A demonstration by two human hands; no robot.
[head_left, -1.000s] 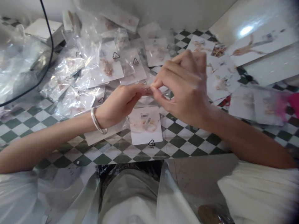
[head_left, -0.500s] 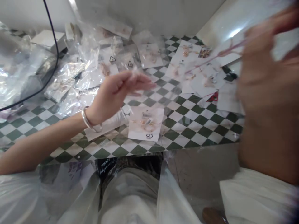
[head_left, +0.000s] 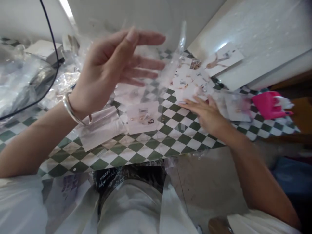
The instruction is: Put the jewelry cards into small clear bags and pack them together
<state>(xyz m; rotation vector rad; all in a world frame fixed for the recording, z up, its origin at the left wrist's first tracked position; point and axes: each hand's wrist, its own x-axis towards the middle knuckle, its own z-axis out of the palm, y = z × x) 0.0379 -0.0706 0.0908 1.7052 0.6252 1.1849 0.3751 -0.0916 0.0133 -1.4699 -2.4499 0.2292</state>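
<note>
My left hand (head_left: 117,60), with a silver bangle at the wrist, is raised above the table, fingers spread. A blurred strip of clear plastic (head_left: 176,48) stands just beyond its fingertips; whether they touch it I cannot make out. My right hand (head_left: 207,115) reaches low with fingers stretched out at the near edge of a pile of white jewellery cards (head_left: 187,83). Below my left hand lies a bagged jewellery card (head_left: 143,118) with a barcode label and a recycling mark. A flat pale packet (head_left: 101,128) is left of it.
Crumpled clear bags (head_left: 19,78) crowd the left, crossed by a black cable (head_left: 58,55). A white box (head_left: 44,48) stands behind them. On the right are another card (head_left: 223,60) against a white panel and a bright pink item (head_left: 266,104). The checkered table (head_left: 170,143) ends near my lap.
My right hand has come down from the upper right, where a pinkish strand stretched from it, to the cards. My left hand has risen and spread its fingers.
</note>
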